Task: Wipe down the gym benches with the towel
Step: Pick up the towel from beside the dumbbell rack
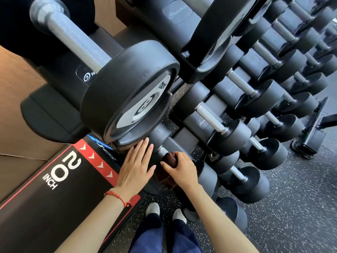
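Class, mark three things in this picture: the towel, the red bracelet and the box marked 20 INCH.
towel (170,157): head view, on the bunched brown cloth above the right hand's fingers.
red bracelet (116,196): head view, on the cord across the left wrist.
box marked 20 INCH (60,194): head view, on its black top face.

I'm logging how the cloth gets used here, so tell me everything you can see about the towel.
The towel is dark reddish brown, soft and looped like terry cloth. It is bunched, not spread flat. The right hand grips its upper part, wrapped around the metal handle of a dumbbell on the lowest tier of the rack; the rest hangs in folds below the hand, with a paler stitched hem near the bottom. The left hand lies open beside it, fingers straight, thumb close to the cloth. Its full size is hidden.
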A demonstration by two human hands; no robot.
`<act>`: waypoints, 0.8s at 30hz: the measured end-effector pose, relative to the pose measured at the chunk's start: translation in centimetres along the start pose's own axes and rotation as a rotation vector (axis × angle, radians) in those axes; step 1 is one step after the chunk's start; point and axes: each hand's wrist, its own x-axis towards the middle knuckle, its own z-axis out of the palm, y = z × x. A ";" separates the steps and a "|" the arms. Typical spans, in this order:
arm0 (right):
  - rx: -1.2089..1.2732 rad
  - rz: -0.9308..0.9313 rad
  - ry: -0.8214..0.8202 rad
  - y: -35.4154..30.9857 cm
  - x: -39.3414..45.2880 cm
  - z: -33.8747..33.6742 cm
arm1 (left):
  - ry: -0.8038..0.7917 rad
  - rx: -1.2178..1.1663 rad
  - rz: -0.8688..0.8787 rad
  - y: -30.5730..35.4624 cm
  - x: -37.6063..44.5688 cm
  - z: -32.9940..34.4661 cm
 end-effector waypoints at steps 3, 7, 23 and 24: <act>0.011 -0.016 0.013 -0.1 -0.1 0.0 | -0.012 0.010 -0.018 0.2 0.1 0.3; 0.014 -0.003 0.001 0.0 0.0 0.0 | -0.028 0.037 -0.016 0.3 0.0 0.6; 0.087 -0.223 0.154 -1.4 -1.9 -2.2 | 0.033 -0.018 -0.060 1.1 -1.7 0.1; 0.087 -0.253 0.174 -1.4 -2.2 -2.5 | 0.036 -0.026 -0.063 1.2 -2.0 0.1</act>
